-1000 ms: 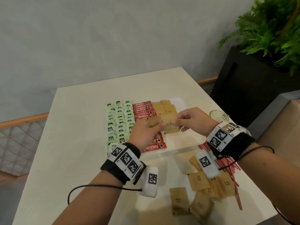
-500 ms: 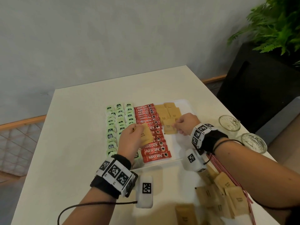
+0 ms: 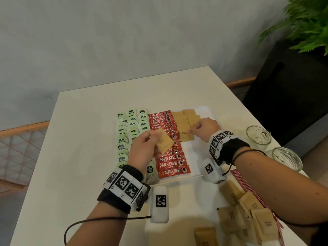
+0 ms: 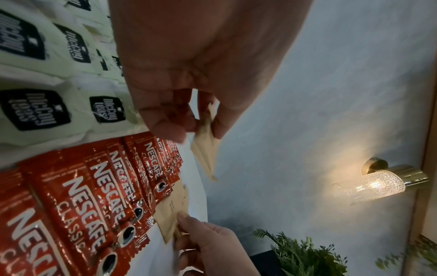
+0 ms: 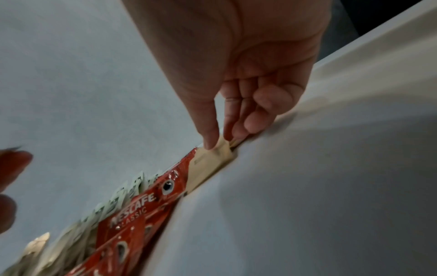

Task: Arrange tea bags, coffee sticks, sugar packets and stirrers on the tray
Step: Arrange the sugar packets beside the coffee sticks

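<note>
A white tray (image 3: pixel 195 157) holds rows of green tea bags (image 3: pixel 124 135), a column of red coffee sticks (image 3: pixel 170 160) and brown sugar packets (image 3: pixel 186 119) at its far right. My left hand (image 3: pixel 150 141) pinches one brown sugar packet (image 3: pixel 164 143) (image 4: pixel 205 149) above the coffee sticks. My right hand (image 3: pixel 195 130) pinches the edge of another sugar packet (image 3: pixel 186 136) (image 5: pixel 212 158) lying on the tray at the near end of the sugar row. Red-and-white stirrers (image 3: pixel 248 185) lie on the table under my right forearm.
Loose sugar packets (image 3: pixel 248 210) lie in a heap on the white table (image 3: pixel 79 157) near its front right. Two glass cups (image 3: pixel 258 134) (image 3: pixel 287 158) stand at the right edge. A black planter (image 3: pixel 292 95) with a fern stands beyond.
Both hands came apart and went down to the tray. The right hand laid its packet at the end of the sugar row; the left stayed over the coffee sticks with its packet.
</note>
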A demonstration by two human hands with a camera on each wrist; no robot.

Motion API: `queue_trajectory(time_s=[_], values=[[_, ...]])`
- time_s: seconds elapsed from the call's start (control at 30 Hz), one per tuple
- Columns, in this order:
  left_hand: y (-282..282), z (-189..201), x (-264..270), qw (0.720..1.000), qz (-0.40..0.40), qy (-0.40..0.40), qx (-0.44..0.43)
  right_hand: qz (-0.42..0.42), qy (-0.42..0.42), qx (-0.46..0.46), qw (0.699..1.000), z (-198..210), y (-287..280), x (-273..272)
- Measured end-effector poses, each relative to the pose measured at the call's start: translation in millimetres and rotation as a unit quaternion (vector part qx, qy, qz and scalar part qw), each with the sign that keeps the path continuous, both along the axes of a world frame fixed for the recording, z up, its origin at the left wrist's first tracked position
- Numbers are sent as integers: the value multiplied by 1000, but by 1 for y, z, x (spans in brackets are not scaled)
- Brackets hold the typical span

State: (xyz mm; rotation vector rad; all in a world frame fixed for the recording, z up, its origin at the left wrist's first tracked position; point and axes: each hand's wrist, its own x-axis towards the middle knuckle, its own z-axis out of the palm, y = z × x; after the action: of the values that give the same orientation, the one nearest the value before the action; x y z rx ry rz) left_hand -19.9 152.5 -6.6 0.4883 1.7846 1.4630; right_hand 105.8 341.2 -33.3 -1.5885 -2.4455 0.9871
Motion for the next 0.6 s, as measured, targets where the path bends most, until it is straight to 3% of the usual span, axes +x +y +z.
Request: queue_trajectory(time_s=[0.13, 0.27, 0.43, 0.6], values=[[1, 3, 6, 998, -9, -52, 18, 19, 40, -13, 999, 11, -6, 11], [7, 7, 17, 995, -1, -99, 26, 86, 109, -128, 982, 34, -24, 20], [14, 8, 33, 998, -37, -43, 18, 109, 224, -218, 944, 51, -40, 27], [20, 19, 42, 996, -81, 26, 22, 98, 240, -201, 945, 65, -35, 37]])
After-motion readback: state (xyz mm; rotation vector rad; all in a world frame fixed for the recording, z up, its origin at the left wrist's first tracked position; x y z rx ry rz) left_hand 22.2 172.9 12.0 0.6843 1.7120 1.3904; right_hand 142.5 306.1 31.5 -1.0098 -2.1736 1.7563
